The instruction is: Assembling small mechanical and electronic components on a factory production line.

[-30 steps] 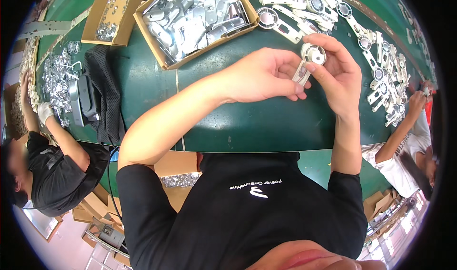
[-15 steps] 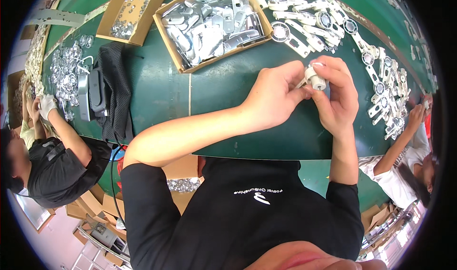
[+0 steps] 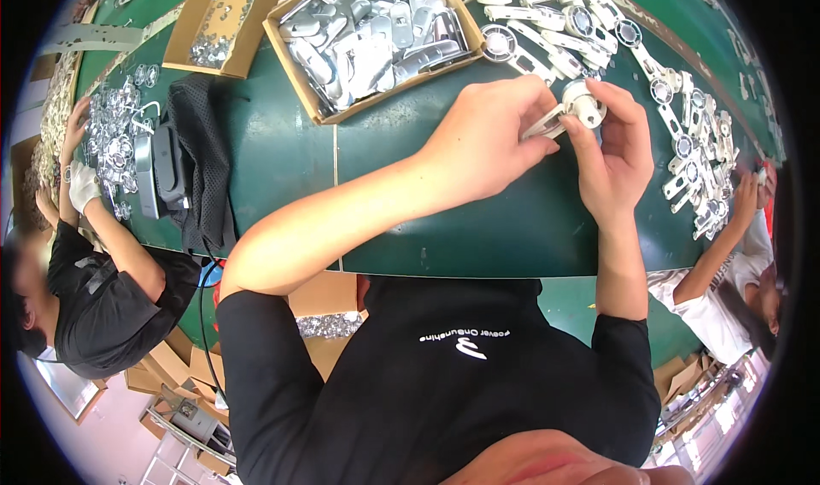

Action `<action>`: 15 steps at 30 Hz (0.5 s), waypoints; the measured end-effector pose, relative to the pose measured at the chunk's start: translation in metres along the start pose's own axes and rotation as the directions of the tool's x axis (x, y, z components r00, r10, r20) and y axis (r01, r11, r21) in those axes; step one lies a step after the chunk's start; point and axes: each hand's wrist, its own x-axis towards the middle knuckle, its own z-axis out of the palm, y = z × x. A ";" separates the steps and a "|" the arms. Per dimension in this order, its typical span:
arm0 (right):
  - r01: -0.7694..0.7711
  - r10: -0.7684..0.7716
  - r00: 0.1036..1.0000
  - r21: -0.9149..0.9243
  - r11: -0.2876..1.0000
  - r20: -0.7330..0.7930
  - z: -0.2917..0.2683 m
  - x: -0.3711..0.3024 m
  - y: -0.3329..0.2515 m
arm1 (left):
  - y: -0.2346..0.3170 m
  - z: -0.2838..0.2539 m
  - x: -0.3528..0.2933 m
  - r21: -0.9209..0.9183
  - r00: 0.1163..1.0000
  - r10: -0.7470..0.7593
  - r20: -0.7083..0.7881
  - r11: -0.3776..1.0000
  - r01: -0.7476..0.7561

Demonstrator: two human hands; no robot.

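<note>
Both hands are raised over the green table, right of the middle. Between them is a white plastic piece with a round, stubby head and a slim arm. My right hand grips the round head between thumb and fingers. My left hand is closed on the slim arm, whose far end is hidden inside the fingers. Just beyond the hands lies a heap of similar white pieces with ring-shaped ends. A cardboard box full of shiny metal covers stands ahead of my left hand.
A smaller cardboard tray holds little metal parts. At left, clear ring-like parts lie near a black mesh bag and a grey device. More white pieces line the right. One co-worker sits left, another right.
The white piece has come up and to the right, its round head tipped so more of it shows. My hands have drawn slightly apart. At left, the co-worker's arm has reached farther forward.
</note>
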 end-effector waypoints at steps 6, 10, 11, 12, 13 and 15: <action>0.053 -0.054 0.998 0.024 0.998 0.030 0.002 0.003 0.004 | 0.002 -0.001 0.001 0.132 1.000 0.029 -0.008 0.991 -0.028; 0.014 -0.016 0.999 0.059 0.998 0.033 -0.005 0.006 0.001 | 0.005 0.001 0.001 0.006 0.999 -0.036 0.014 0.999 0.036; -0.018 0.015 0.999 0.060 0.998 0.048 -0.009 0.008 -0.001 | 0.007 0.000 0.001 -0.047 0.994 -0.100 0.039 0.994 0.102; -0.079 0.079 0.996 0.017 0.997 0.033 -0.013 0.007 -0.004 | 0.010 -0.002 0.001 -0.062 0.990 -0.122 0.074 0.990 0.127; -0.129 0.129 0.991 -0.013 0.992 0.023 -0.013 0.009 -0.007 | 0.004 0.001 -0.003 -0.107 0.998 -0.057 0.004 0.993 0.057; -0.339 0.336 0.941 0.110 0.934 0.044 -0.020 0.017 -0.009 | -0.012 0.006 -0.009 -0.125 1.000 0.003 -0.029 0.992 -0.007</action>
